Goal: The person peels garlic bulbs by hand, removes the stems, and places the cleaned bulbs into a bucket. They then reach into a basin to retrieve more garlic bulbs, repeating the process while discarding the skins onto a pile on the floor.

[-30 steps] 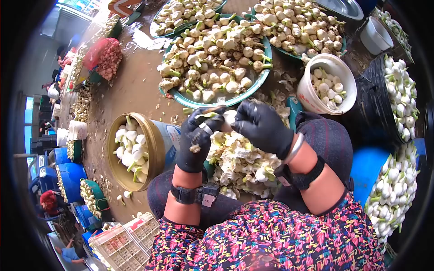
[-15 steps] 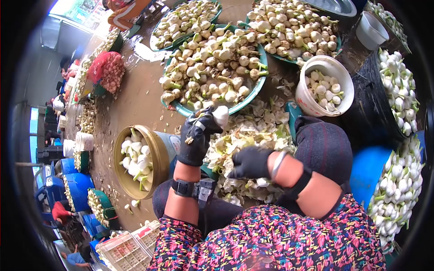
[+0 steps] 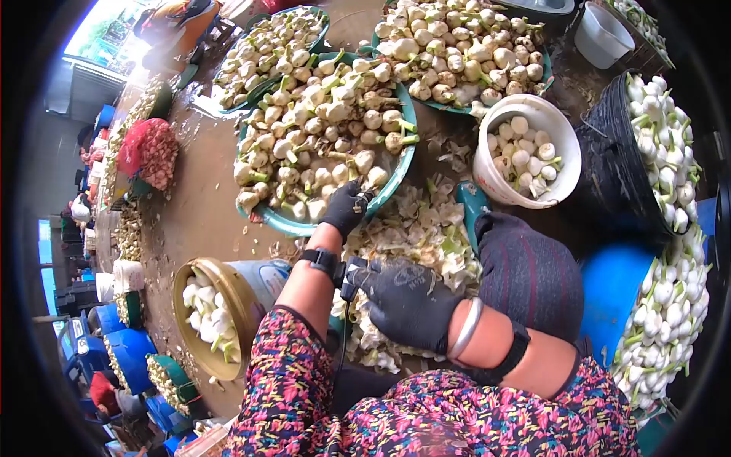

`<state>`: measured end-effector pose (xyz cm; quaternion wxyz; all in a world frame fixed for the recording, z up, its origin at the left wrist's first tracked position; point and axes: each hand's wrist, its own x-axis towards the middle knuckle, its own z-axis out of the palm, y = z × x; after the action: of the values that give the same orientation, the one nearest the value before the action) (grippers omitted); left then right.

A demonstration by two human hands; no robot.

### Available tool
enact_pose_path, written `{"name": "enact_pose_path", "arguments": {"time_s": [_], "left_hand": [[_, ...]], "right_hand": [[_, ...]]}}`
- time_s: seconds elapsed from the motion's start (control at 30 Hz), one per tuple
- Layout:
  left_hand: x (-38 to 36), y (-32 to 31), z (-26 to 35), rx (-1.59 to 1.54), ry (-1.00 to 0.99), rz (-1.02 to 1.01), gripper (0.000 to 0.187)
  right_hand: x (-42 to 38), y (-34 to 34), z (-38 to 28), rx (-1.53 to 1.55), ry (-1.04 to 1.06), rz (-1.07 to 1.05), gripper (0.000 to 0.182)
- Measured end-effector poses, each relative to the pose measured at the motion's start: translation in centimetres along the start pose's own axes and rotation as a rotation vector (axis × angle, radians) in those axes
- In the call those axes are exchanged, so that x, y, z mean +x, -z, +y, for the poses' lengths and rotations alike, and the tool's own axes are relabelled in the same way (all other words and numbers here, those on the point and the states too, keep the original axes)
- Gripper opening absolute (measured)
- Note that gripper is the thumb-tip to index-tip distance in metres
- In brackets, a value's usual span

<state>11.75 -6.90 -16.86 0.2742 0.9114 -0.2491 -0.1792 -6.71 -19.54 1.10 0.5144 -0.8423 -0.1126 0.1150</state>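
Note:
My left hand (image 3: pixel 346 208), in a black glove, reaches over the near rim of the green basin (image 3: pixel 410 156) and touches the unpeeled garlic bulbs (image 3: pixel 327 114) heaped there. Its fingertips are bent among the bulbs, and whether they grip one cannot be made out. My right hand (image 3: pixel 407 301), gloved in black too, is closed beside my left wrist, over a pile of garlic skins (image 3: pixel 411 236). What its curled fingers hold, if anything, is hidden. To the left, a tan bucket (image 3: pixel 247 305) contains white peeled garlic bulbs (image 3: pixel 207 305).
A white bucket (image 3: pixel 563 137) with garlic bulbs stands beyond my knee (image 3: pixel 529 274). Two more heaped basins sit at the back. On the right are a black tub (image 3: pixel 609 152) and a blue tub (image 3: pixel 617 297), with white bulbs beside them. A red net bag (image 3: pixel 141 145) lies left.
My left hand has moved forward to the basin, and the white bulb it held is no longer visible in it. My right hand has come left, near my left wrist. The view has shifted.

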Motion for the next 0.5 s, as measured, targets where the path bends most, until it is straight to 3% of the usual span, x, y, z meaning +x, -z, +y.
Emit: {"name": "enact_pose_path", "arguments": {"time_s": [0.03, 0.07, 0.1, 0.17, 0.23, 0.3, 0.33, 0.37, 0.43, 0.5], "left_hand": [[1.3, -1.7, -0.8, 0.095, -0.024, 0.072, 0.029], [4.2, -5.2, -6.3, 0.312, -0.087, -0.099, 0.035], [4.6, -5.3, -5.2, 0.304, -0.093, -0.103, 0.035], [3.8, -3.8, -0.6, 0.024, 0.201, -0.082, 0.030], [3.5, -3.5, -0.2, -0.026, 0.154, -0.037, 0.025], [3.5, -2.9, -2.6, 0.310, 0.055, -0.119, 0.020], [2.7, -2.8, -4.7, 0.064, -0.078, 0.003, 0.016], [1.2, -0.6, -2.5, -0.723, 0.308, -0.021, 0.018], [-1.7, 3.1, 1.4, -1.092, 0.300, 0.091, 0.020], [-4.7, 6.0, 4.4, -1.084, 0.201, 0.121, 0.031]], "right_hand": [[-0.1, 0.2, 0.0, 0.047, 0.032, 0.064, 0.041], [-0.1, 0.1, 0.4, 0.038, 0.000, 0.030, 0.039], [-0.1, 0.0, 0.9, 0.033, -0.032, -0.003, 0.038], [0.2, 0.1, 1.3, 0.025, -0.130, -0.080, 0.036], [0.3, 0.0, 1.6, -0.003, -0.117, -0.072, 0.037], [0.6, 0.8, 1.2, 0.028, -0.146, -0.079, 0.038], [0.7, 1.4, 1.0, 0.005, -0.130, -0.038, 0.040], [0.6, 1.6, 0.8, -0.018, -0.111, 0.003, 0.042], [0.6, 0.8, 1.2, -0.035, -0.161, 0.209, 0.056], [1.0, 0.8, 1.0, -0.020, -0.195, 0.339, 0.067]]}}
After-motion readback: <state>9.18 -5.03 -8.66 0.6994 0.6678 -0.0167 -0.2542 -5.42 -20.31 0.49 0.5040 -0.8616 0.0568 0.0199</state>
